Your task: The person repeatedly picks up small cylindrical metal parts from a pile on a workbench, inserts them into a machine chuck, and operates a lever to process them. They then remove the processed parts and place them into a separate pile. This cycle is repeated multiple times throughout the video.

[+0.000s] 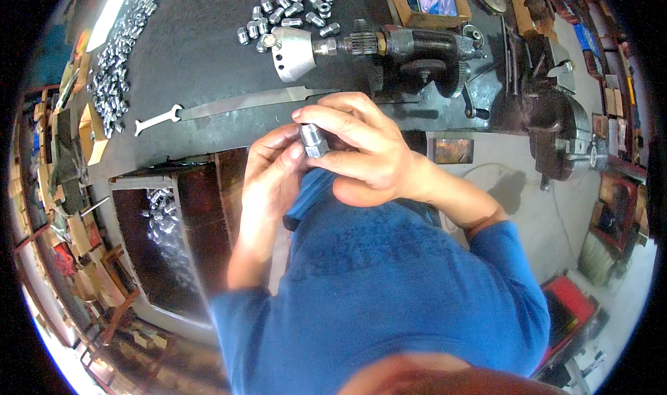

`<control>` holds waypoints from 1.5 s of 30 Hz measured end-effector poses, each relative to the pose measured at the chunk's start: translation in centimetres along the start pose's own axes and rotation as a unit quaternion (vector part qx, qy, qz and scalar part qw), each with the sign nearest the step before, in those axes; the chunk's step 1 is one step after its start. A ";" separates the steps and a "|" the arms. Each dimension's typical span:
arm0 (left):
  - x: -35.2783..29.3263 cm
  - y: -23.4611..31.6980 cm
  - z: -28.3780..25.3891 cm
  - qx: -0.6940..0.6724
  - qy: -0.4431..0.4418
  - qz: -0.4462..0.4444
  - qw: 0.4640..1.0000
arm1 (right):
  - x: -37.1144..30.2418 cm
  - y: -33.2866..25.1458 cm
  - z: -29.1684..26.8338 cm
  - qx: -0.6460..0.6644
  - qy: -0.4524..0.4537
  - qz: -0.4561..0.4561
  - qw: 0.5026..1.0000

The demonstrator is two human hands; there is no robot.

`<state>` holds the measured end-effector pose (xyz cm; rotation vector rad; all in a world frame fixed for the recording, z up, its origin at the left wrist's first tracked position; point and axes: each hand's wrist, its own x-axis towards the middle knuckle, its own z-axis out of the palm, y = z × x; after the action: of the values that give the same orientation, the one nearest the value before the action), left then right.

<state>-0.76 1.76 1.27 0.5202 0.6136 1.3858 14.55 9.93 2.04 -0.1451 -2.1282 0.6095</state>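
Observation:
Between my two hands, near the bench's front edge, is a shiny metal threaded hex fitting (315,141), its threaded part up and its hex part toward me. My left hand (269,167) is closed, with thumb and fingertips pinching the fitting's left side. My right hand (368,145) is closed too, with a finger over the top of the fitting and others curled beneath its hex part. Several similar fittings (293,9) lie in a loose group on the dark bench (201,54) beyond my hands.
A geared device (424,44) with a holed metal cone (293,52) stands ahead. An open-ended wrench (158,120) and long flat metal strip (250,103) lie nearer. More fittings (118,68) line the left; an open drawer (142,242) holds others. A vise (566,131) is right.

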 end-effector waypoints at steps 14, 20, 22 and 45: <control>-0.1 -0.5 -0.7 -0.003 -0.012 -0.032 0.999 | -0.1 0.2 0.1 0.070 -0.020 0.031 0.997; -0.2 0.1 -0.6 0.034 -0.010 -0.018 0.999 | 0.7 -1.9 -2.5 0.090 -0.006 -0.023 0.996; 0.4 -0.2 0.0 0.033 -0.019 -0.006 0.999 | 1.8 -4.0 -3.2 0.221 -0.023 -0.054 0.974; 1.4 -0.3 -0.4 0.101 -0.004 0.008 0.995 | 3.5 -8.2 0.0 0.525 0.081 -0.114 0.839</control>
<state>-0.70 3.06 0.61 0.6932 0.7499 1.3434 13.42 3.88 8.48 0.6353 -1.3594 1.4547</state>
